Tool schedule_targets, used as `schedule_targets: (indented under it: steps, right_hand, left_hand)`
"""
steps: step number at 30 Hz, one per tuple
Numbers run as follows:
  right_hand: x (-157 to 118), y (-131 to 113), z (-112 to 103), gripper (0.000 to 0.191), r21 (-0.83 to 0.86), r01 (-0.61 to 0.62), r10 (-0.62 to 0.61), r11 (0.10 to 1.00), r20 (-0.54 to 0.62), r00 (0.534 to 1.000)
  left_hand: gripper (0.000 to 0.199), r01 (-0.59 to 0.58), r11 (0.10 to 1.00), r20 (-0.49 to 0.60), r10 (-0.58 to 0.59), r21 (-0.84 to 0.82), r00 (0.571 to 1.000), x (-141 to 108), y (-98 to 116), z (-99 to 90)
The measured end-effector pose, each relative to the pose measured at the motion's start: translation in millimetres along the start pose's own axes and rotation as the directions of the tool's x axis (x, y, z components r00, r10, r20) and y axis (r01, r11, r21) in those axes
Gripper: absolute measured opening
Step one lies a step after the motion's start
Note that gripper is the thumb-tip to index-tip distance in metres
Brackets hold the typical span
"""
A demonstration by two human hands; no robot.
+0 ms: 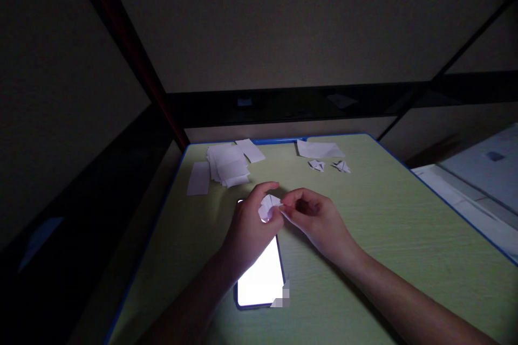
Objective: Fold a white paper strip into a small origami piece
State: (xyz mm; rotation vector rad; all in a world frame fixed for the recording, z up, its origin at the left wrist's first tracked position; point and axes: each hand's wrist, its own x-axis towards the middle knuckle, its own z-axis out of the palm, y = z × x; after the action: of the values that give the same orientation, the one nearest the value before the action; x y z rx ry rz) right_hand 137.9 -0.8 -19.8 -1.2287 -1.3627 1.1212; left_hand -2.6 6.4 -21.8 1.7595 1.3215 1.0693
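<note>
Two hands meet over a lit phone [261, 275], which lies flat on the green table [384, 237] with its long axis running near to far, tilted slightly left at the far end. Screen is blown out white; a blurred patch sits at its near right corner. Left hand [249, 226] covers the phone's far end, its fingers pinched on a small folded paper [269, 207]. Right hand [319, 221] is just right of the phone, fingertips pinching the same paper from its right side. Paper is held above the phone's far end, between the two hands, crumpled-looking and white; it looks slightly wider left to right, but which way it points cannot be told in this dim light.

Beyond the phone, far left, a loose stack of sheets [229, 164] is fanned out, with a single slip [199, 178] just left of it. Far right of the phone, two small folded pieces [328, 165] lie side by side, and one flat sheet [319, 148] sits just behind them near the table's blue far edge. Behind the table, dark wall and frame rails.
</note>
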Motion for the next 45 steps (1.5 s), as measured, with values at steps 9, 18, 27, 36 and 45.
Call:
schedule_targets:
  steps: [9, 18, 27, 36, 45]
  right_hand:
    - [-5.4, -1.3, 2.4, 0.006, -0.088, 0.098, -0.101, 0.991, -0.036, 0.994]
    - [-9.8, -2.6, 2.9, 0.004, -0.249, 0.282, -0.292, 0.927, -0.004, 0.956]
    - [-8.4, -8.7, -3.2, 0.011, -0.334, 0.415, -0.458, 0.846, -0.061, 0.887]
    - [-7.2, -8.5, -1.7, 0.012, -0.345, 0.437, -0.47, 0.831, -0.015, 0.882]
    - [-7.8, -5.2, -4.3, 0.011, -0.401, 0.428, -0.463, 0.81, 0.012, 0.886]
  left_hand:
    - [0.043, -0.021, 0.999, -0.059, 0.024, 0.049, 0.998, -1.7, 0.4, 0.6]
    - [0.035, -0.014, 0.998, -0.091, 0.009, -0.056, 0.996, 1.5, 4.2, -4.1]
    - [0.033, 0.029, 0.983, -0.048, -0.038, -0.184, 0.998, 2.5, 4.9, -2.4]
    - [0.033, -0.018, 0.994, -0.067, 0.011, -0.108, 0.998, 0.6, 2.4, -0.2]
    - [0.032, -0.029, 0.994, -0.031, 0.026, -0.109, 0.999, 1.8, 3.6, -2.8]
